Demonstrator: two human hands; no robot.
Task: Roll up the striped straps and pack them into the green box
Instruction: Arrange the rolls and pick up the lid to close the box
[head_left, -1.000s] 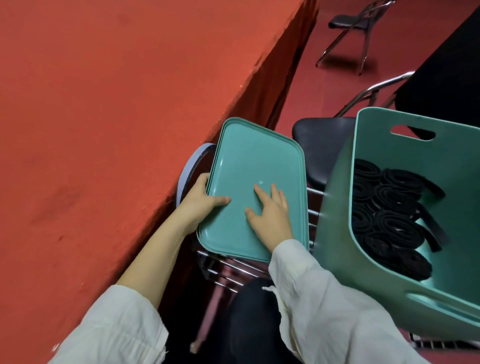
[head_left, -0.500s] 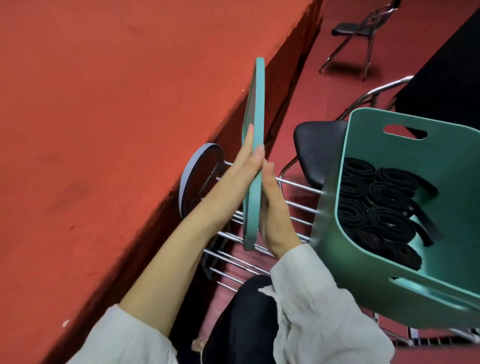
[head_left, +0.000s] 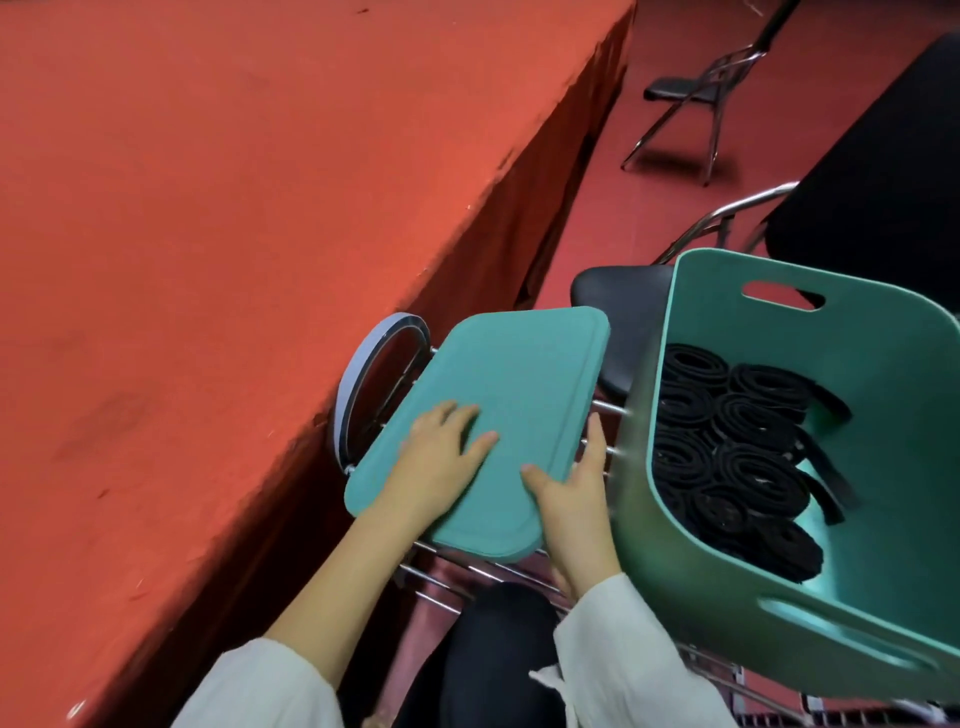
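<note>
The green box (head_left: 893, 374) stands tilted on the right, holding several rolled black straps (head_left: 737, 447); a few loose strap ends trail toward its right wall. Left of the box, the matching green lid (head_left: 524, 374) lies slanted over a wire rack, smooth side up. My left hand (head_left: 441, 457) rests flat on the lid's near part with fingers spread. At the lid's right edge, my right hand (head_left: 576, 499) grips it, thumb on top and fingers along and under the rim.
A red-covered table (head_left: 260, 208) fills the left. A chrome wire rack (head_left: 467, 569) sits under the lid and box, with a grey ring (head_left: 361, 371) at its left end. A black chair seat (head_left: 618, 312) is behind; a folding chair (head_left: 691, 98) stands far back.
The lid was turned from underside up, through standing on edge between both palms, to lying slanted with its smooth side up. My left hand moved onto its top; my right took the edge.
</note>
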